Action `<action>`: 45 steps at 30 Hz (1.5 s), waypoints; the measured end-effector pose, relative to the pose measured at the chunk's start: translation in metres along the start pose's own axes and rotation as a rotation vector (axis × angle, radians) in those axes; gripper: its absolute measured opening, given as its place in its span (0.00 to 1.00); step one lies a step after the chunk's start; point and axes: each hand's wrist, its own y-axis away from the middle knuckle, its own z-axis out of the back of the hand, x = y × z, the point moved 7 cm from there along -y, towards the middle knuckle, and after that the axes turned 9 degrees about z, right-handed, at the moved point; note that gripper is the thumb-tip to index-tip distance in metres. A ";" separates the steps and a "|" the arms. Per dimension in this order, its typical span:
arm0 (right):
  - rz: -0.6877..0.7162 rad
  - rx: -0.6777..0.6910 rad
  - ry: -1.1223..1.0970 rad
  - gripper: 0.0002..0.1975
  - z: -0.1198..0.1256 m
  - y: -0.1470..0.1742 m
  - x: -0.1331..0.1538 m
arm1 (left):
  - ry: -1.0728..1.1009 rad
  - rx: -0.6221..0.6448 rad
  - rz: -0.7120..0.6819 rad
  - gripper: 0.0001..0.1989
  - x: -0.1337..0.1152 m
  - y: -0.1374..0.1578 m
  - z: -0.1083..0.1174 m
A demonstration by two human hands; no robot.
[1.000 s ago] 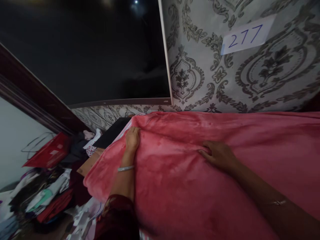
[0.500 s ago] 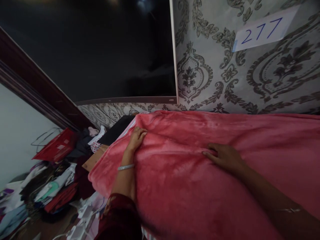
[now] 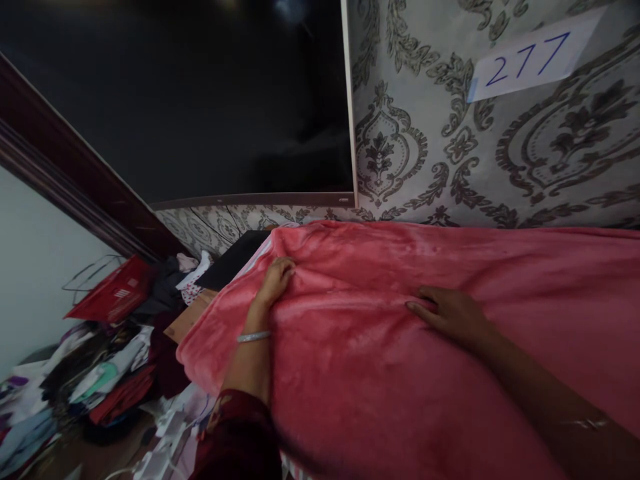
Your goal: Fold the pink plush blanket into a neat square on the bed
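A pink plush blanket (image 3: 360, 373) spreads over a long surface along the wall, with a raised fold running between my two hands. My left hand (image 3: 277, 281), with a silver bracelet at the wrist, is closed on the blanket near its far left corner. Farther right, my right hand (image 3: 447, 313) pinches the same fold between thumb and fingers. The blanket's left edge hangs down in a thick, rounded fold, and a pale lining shows at the far left corner.
A large dark television (image 3: 200, 100) hangs on the patterned wall, beside a paper (image 3: 535, 63) marked 277. Left of the blanket are a black flat panel (image 3: 233, 260), a red basket (image 3: 110, 290), heaped clothes (image 3: 110, 380) and white power strips (image 3: 167, 440) with cables on the floor.
My left hand has shifted very slightly toward me, still on the blanket. My right hand and the fold look almost the same.
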 end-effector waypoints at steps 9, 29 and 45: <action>-0.053 0.094 -0.007 0.21 -0.002 -0.002 0.000 | 0.007 -0.024 0.098 0.06 0.006 0.003 -0.003; -0.059 0.104 -0.002 0.20 -0.003 -0.005 0.001 | -0.262 -0.430 0.923 0.24 0.097 -0.005 0.079; -0.052 0.064 0.035 0.19 -0.005 -0.004 -0.001 | -0.308 0.059 0.142 0.18 0.004 0.001 0.026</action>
